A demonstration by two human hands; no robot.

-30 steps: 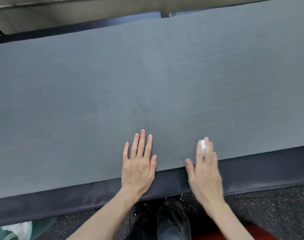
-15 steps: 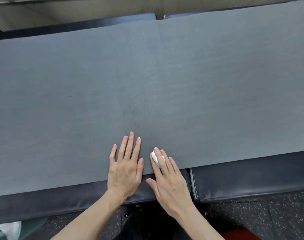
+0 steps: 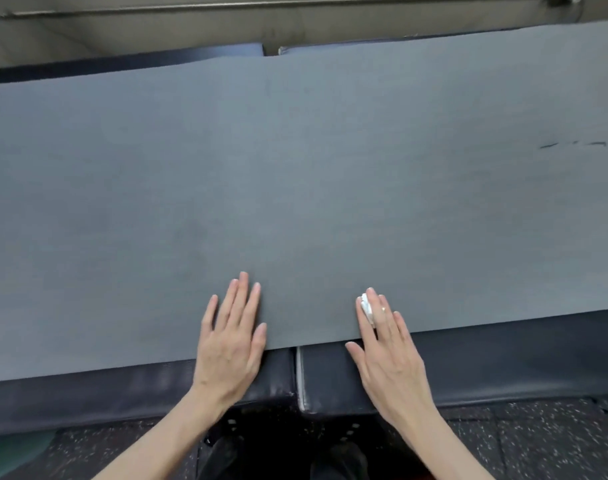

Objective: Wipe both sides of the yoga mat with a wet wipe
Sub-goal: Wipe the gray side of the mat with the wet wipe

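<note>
Floor (image 3: 537,438): dark speckled surface along the near edge of the view, below the pads.
Legs (image 3: 285,455): dark trousers between the two forearms, nearest the camera.
Pads (image 3: 503,362): two dark padded blocks, side by side, with a seam between them just left of the right hand; they carry the mat, and a strip of their near face shows below its edge.
Left hand (image 3: 231,344): flat, palm down, fingers straight and close together; the fingers lie on the mat, the palm spans its near edge; it holds nothing.
Right hand (image 3: 387,355): flat, palm down, fingers straight and reaching over the mat's near edge; it presses the wipe against the mat under its fingers; a ring shows on one finger.
Wipe (image 3: 365,307): small white wad, mostly covered, showing at the left side of the right hand's fingers, touching the mat near its near edge.
Mat (image 3: 295,188): grey, unrolled flat across the pads, filling most of the view from left to right.
Mark (image 3: 572,144): thin dark streak on the mat, far right.
Wall (image 3: 157,26): pale surface behind the far edge of the pads.
</note>
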